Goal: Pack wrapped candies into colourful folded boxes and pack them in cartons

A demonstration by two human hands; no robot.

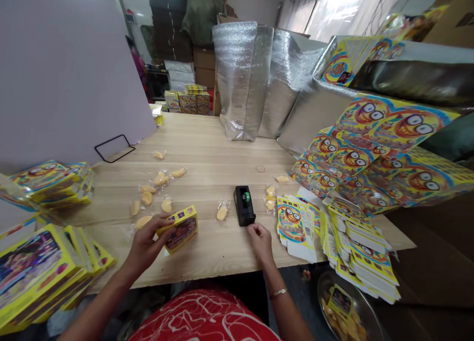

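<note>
My left hand (148, 242) grips a small yellow printed box (183, 228) by its left end, fingers on top and thumb on the side facing me. The box stands on the table. My right hand (261, 241) is closed in a pinch at the front cutting edge of a black tape dispenser (244, 210), on the tape end; the strip itself hardly shows. A green-centred roll (246, 197) sits in the dispenser. Between box and dispenser lies a wrapped yellow biscuit (221, 212). More wrapped biscuits (147, 198) are scattered behind my left hand.
Stacked yellow boxes (33, 262) fill the left side, near a black wire stand (115, 148). Flat printed cartons (294, 221) and card piles (363, 242) lie right. A metal bowl (374, 311) with biscuits stands below the edge. Silver foil bags (237, 79) line the back.
</note>
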